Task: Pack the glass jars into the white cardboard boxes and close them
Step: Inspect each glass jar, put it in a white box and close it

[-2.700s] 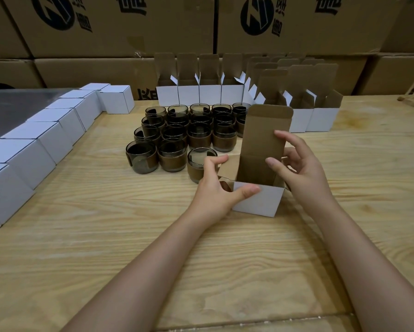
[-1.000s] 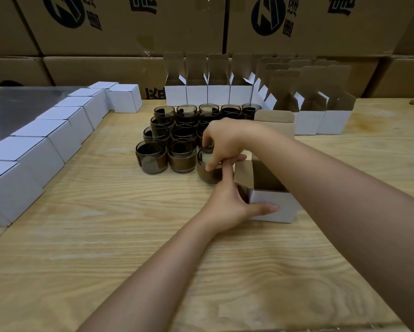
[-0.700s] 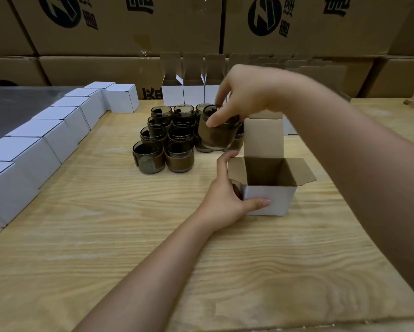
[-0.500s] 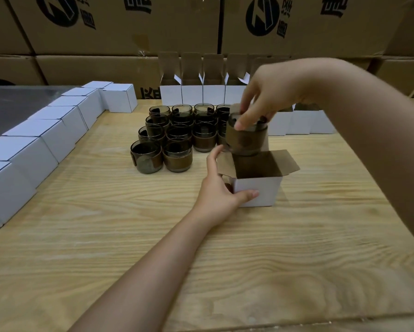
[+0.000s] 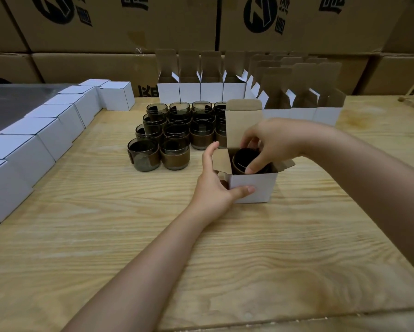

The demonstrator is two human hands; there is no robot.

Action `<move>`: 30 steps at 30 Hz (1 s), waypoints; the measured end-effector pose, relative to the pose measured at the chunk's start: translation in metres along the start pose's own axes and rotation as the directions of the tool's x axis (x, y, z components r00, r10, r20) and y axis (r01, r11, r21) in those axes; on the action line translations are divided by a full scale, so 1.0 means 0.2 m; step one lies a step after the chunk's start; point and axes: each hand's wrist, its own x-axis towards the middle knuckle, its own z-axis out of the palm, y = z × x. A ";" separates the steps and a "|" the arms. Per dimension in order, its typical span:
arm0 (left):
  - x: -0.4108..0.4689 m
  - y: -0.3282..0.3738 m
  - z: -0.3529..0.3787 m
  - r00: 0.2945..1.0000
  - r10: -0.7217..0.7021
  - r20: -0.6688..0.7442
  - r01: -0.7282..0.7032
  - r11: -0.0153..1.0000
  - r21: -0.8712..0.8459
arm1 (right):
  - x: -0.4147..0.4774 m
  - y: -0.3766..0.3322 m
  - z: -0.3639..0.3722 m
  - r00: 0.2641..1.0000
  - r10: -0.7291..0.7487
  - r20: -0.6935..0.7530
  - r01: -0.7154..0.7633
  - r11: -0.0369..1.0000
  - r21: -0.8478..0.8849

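Since half a second ago the glass jar [image 5: 245, 157] has come down from above the box mouth. It now sits mostly inside the white box [image 5: 256, 188], with only its dark rim and upper wall visible above the front wall. The right hand [image 5: 269, 142] has followed it down and holds the jar from above, thumb on the near rim and fingers curled over the far side. The left hand [image 5: 214, 188] has not shifted: it grips the box at its near left corner. The thumb lies across the white front wall, the forefinger rises beside the left side flap [image 5: 221, 159], and the other fingers are tucked against the left wall.

The box stands on the wooden table [image 5: 129, 248], its lid flap [image 5: 243, 123] upright at the back and both side flaps spread outward. The loose jars [image 5: 170, 137], dark glass with brown bands, stand clustered just behind and to the left of the box. A line of closed white boxes [image 5: 33, 140] runs along the left edge of the table. The open white boxes [image 5: 201, 92], lids raised, stand in a row behind the jars, against the stacked brown cartons [image 5: 129, 25]
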 end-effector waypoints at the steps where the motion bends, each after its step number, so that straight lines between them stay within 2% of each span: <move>1: 0.00 0.00 0.00 1.000 -0.003 -0.003 0.003 1.000 -0.001 | 0.00 -0.01 0.01 1.000 0.007 -0.011 -0.007 1.000 -0.014; 11: 0.00 0.02 0.00 1.000 -0.008 -0.017 0.009 1.000 0.019 | 0.00 -0.10 0.01 0.999 0.044 0.021 -0.038 0.976 -0.216; 17: -0.01 0.02 0.01 1.000 0.015 -0.011 -0.015 1.000 -0.015 | -0.05 -0.05 -0.03 0.996 0.048 0.078 -0.044 0.998 -0.055; 18: -0.01 0.02 0.01 1.000 0.018 -0.011 -0.019 1.000 -0.024 | -0.05 -0.03 -0.03 0.998 0.040 0.038 -0.041 0.999 0.013; 20: -0.01 0.02 0.01 1.000 0.026 -0.012 -0.027 0.999 -0.044 | -0.07 0.03 0.00 0.976 0.041 -0.212 0.007 0.976 0.220; 21: -0.01 0.02 0.01 0.999 0.033 -0.017 -0.034 0.998 -0.051 | -0.08 0.07 0.03 0.920 0.095 -0.381 0.031 0.950 0.311; 22: -0.02 0.02 0.01 0.999 0.041 -0.022 -0.042 0.998 -0.054 | -0.08 0.11 0.08 0.832 0.194 -0.520 0.037 0.916 0.400; 23: -0.02 0.02 0.00 0.998 0.050 -0.025 -0.051 0.997 -0.058 | -0.08 0.15 0.14 0.741 0.322 -0.589 0.036 0.858 0.513; 24: -0.02 0.03 0.00 0.998 0.058 -0.026 -0.060 0.996 -0.062 | -0.08 0.18 0.20 0.676 0.456 -0.578 0.059 0.749 0.660; 25: -0.02 0.03 0.00 0.998 0.064 -0.025 -0.065 0.996 -0.066 | -0.08 0.20 0.25 0.651 0.572 -0.500 0.122 0.571 0.812; 26: -0.03 0.04 0.00 0.997 0.067 -0.023 -0.068 0.995 -0.068 | -0.08 0.21 0.30 0.662 0.643 -0.385 0.205 0.339 0.918; 27: -0.02 0.04 0.00 0.997 0.068 -0.023 -0.070 0.995 -0.068 | -0.08 0.21 0.34 0.688 0.668 -0.283 0.283 0.112 0.953; 28: -0.02 0.04 0.00 0.997 0.069 -0.023 -0.070 0.995 -0.071 | -0.08 0.21 0.38 0.713 0.664 -0.225 0.347 -0.055 0.936; 30: -0.02 0.04 0.00 0.997 0.074 -0.023 -0.075 0.994 -0.082 | -0.09 0.20 0.43 0.736 0.636 -0.232 0.476 -0.242 0.845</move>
